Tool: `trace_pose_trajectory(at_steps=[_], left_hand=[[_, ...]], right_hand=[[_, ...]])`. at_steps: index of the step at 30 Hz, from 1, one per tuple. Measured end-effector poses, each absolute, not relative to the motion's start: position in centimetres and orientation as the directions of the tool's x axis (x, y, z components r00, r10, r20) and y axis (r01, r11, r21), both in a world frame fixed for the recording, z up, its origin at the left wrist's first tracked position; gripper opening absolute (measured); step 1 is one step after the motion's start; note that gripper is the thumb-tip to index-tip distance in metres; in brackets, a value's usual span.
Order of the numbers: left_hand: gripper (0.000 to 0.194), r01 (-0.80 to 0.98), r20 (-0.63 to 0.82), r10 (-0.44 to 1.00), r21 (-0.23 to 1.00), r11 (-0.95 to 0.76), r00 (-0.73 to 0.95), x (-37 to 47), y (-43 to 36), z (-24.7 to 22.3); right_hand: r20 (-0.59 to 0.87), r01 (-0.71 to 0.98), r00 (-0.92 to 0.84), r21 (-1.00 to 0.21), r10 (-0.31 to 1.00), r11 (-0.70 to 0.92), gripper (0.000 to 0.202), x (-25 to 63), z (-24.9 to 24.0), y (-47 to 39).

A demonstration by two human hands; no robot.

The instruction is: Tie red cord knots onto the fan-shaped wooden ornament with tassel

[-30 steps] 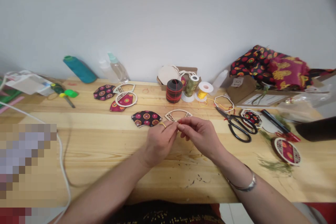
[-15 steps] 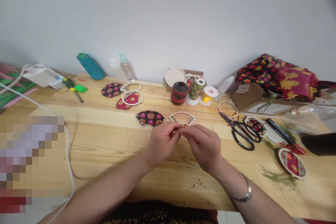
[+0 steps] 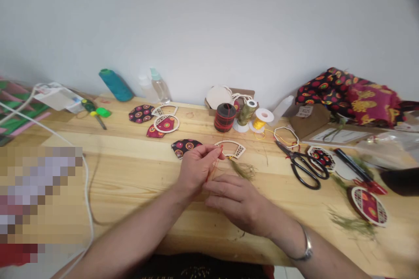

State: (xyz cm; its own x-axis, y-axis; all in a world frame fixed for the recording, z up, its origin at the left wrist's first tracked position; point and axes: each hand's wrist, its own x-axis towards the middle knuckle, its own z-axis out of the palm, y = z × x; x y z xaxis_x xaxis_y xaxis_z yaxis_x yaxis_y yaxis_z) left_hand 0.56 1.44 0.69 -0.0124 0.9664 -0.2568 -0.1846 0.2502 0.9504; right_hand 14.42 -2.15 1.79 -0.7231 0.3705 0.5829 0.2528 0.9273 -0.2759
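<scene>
Between the fingertips of my left hand point(image 3: 195, 166) is pinched a thin red thread point(image 3: 215, 165), a small knot or loop of it showing at the tips. It runs down to my right hand point(image 3: 237, 202), whose bent fingers close on its lower part; their tips are partly hidden. Just past the left fingertips lies a fan-shaped wooden frame point(image 3: 241, 151) with lattice corners, partly covered by the hand. An olive-green tassel point(image 3: 242, 169) lies at its lower edge. A dark, patterned fan-shaped fabric piece point(image 3: 178, 148) is behind my left hand.
Behind stand a black-and-red thread spool point(image 3: 224, 117), a green spool point(image 3: 247, 113) and a yellow spool point(image 3: 261, 120). Black-handled scissors point(image 3: 306, 170) lie at right, near a box point(image 3: 314, 124) with patterned cloth. A white cable point(image 3: 87, 200) crosses the left side.
My right hand has moved down and left from the left fingertips, drawing the red thread out between the hands. The frame and its green tassel are now more exposed.
</scene>
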Motion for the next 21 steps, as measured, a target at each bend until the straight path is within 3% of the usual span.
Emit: trace_pose_trajectory(at_steps=[12, 21], left_hand=[[0.023, -0.223, -0.224, 0.974, 0.949, 0.224, 0.026, 0.45, 1.46, 0.03], [0.023, -0.201, -0.233, 0.972, 0.952, 0.232, 0.022, 0.4, 1.37, 0.22]], right_hand=[[0.463, 0.164, -0.769, -0.523, 0.44, 0.836, 0.019, 14.03, 1.46, -2.68], [0.51, 0.089, -0.738, -0.574, 0.441, 0.814, 0.019, 13.96, 1.53, -2.7]])
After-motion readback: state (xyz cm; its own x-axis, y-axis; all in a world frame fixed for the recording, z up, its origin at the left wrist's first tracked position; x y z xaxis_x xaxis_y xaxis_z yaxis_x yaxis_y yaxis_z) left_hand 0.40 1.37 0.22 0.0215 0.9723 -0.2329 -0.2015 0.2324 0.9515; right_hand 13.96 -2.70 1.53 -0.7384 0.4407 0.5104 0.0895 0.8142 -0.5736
